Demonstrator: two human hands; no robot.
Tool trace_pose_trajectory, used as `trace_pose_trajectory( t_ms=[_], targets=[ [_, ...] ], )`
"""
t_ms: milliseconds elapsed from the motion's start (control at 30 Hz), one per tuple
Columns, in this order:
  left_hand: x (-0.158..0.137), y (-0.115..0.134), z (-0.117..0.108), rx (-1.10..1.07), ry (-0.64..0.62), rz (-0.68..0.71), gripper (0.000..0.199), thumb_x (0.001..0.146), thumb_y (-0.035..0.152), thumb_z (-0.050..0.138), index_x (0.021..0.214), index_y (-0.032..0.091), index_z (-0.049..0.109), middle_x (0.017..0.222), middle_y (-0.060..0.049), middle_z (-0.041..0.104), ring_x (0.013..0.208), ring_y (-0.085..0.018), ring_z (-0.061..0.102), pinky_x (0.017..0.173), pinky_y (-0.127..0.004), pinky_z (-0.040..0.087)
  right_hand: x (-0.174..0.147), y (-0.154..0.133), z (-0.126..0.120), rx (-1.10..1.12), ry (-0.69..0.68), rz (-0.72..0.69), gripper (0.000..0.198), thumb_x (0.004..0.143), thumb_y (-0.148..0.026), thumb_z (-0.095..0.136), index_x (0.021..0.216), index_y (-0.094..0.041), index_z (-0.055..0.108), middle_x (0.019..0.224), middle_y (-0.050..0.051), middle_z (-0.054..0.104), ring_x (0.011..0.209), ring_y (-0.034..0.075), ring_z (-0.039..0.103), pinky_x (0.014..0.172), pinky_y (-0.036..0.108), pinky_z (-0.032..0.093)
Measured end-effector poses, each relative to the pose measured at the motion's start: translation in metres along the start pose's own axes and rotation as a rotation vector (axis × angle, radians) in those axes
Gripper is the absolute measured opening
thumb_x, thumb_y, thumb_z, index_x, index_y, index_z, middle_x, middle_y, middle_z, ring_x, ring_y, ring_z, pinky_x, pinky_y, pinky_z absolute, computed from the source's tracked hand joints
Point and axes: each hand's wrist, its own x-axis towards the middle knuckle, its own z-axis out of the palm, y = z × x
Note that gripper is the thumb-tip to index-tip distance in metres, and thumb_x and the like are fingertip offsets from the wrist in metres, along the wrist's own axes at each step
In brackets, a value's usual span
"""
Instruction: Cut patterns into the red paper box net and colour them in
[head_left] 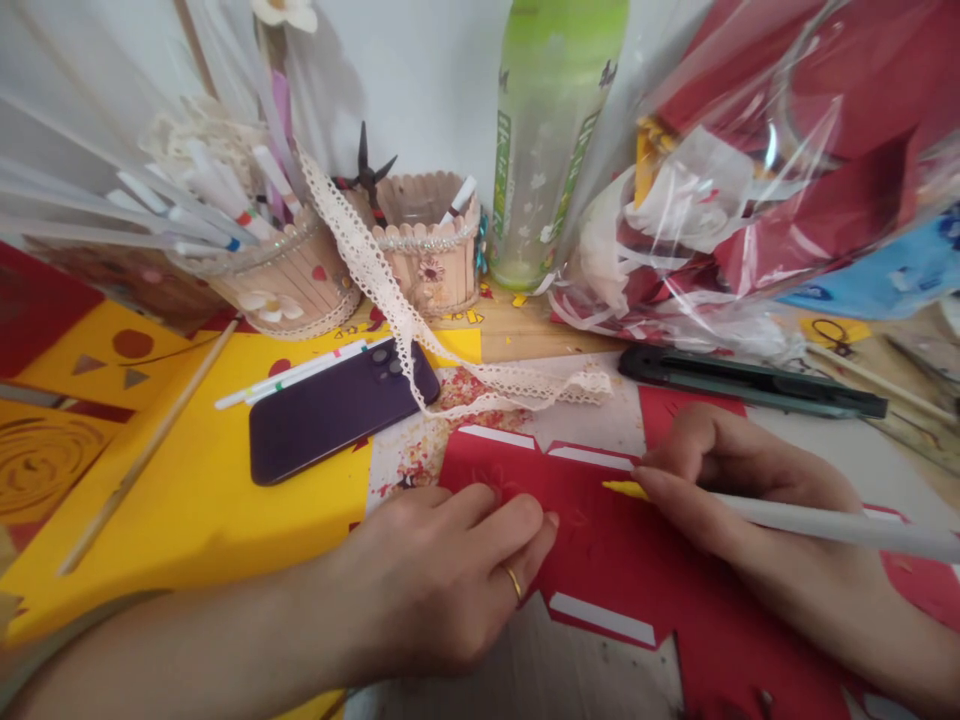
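A flat red paper cut-out [600,530] with white strips along its edge tabs lies in front of me. My left hand [469,550], wearing a gold ring, rests on its left part with the fingers curled against it. Whether those fingers also pinch an edge is hidden. My right hand [739,485] is closed around a white pen [825,522] with a yellow tip. That tip sits over the upper part of the red paper, near a white tab strip [592,457]. I cannot tell whether it touches the paper.
Behind my hands are a dark purple phone [337,415], a lace ribbon [517,380] and a dark utility knife [750,382]. Farther back stand stick-covered pots [285,280], a green-topped bottle [547,150] and a clear plastic bag [787,190]. Yellow paper [195,500] lies left with a wooden stick [150,450].
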Motion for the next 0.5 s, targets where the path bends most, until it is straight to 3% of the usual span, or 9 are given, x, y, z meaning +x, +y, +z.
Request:
trace_pose_trajectory(
  t_ms=[167, 367, 500],
  targets=[
    [0.001, -0.003, -0.001, -0.017, 0.051, 0.052, 0.036, 0.098, 0.014, 0.022, 0.105, 0.017, 0.058, 0.083, 0.004, 0.065, 0.059, -0.010, 0.054, 0.040, -0.027, 0.034, -0.004, -0.006, 0.002, -0.022, 0.032, -0.051, 0.023, 0.075, -0.024, 0.063, 0.064, -0.024, 0.043, 0.055, -0.008, 0.044, 0.047, 0.009, 0.036, 0.041, 0.020, 0.028],
    [0.001, -0.002, 0.000, -0.029, 0.046, 0.019, 0.031, 0.099, 0.020, 0.029, 0.097, 0.024, 0.060, 0.076, 0.007, 0.061, 0.057, -0.009, 0.051, 0.042, -0.027, 0.031, -0.010, -0.003, 0.002, -0.054, -0.245, 0.017, 0.030, 0.081, -0.027, 0.056, 0.058, -0.022, 0.038, 0.054, -0.006, 0.041, 0.048, 0.010, 0.036, 0.042, 0.023, 0.028],
    [0.001, 0.001, 0.002, -0.031, 0.022, 0.004, 0.025, 0.097, 0.021, 0.035, 0.091, 0.024, 0.059, 0.076, 0.006, 0.058, 0.058, -0.011, 0.049, 0.045, -0.029, 0.028, -0.007, -0.001, 0.004, -0.092, -0.307, 0.037, 0.031, 0.084, -0.032, 0.052, 0.059, -0.022, 0.038, 0.053, -0.005, 0.040, 0.047, 0.011, 0.035, 0.042, 0.023, 0.029]
  ],
)
